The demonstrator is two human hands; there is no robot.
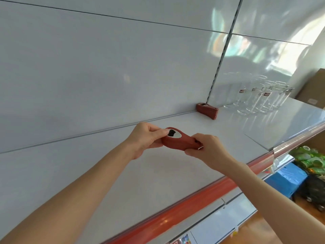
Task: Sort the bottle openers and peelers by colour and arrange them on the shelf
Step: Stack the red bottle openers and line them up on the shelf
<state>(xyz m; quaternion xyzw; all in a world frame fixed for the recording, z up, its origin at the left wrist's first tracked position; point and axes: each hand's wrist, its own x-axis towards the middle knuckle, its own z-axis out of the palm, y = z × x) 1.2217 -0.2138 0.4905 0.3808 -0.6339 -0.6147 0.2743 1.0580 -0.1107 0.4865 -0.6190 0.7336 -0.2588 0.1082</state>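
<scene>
Two bare hands hold one red plastic tool (177,140) between them, up over the flat white shelf (158,182). I cannot tell if it is a bottle opener or a peeler.

The tool is a dull red, a bit like a brick. It is long, with one wide round end and one thin end. On top of the wide end sits a shiny silver oval, and inside that oval is a small black part with little ridges. The tool looks thick from the side. It lies almost flat, with the wide end to the left.

The left hand (142,138) pinches the wide end. Its thumb presses on top, right by the black part, and its other fingers are curled under. The right hand (209,150) pinches the thin end. Its fingers are curled over the top and its thumb is below. A tiny silver bit peeks out by those fingers.

At the back of the shelf, touching the white back wall (105,67), lies a small pile of red tools (207,110) of the same colour. Just to the right of the pile stand some tall clear drinking glasses (255,95) with small dark labels.

A shiny red strip (193,199) runs along the front edge of the shelf. Lower down on the right are a blue box (286,178) and some green packs (311,159). A brown cardboard box (313,90) stands at the far right.
</scene>
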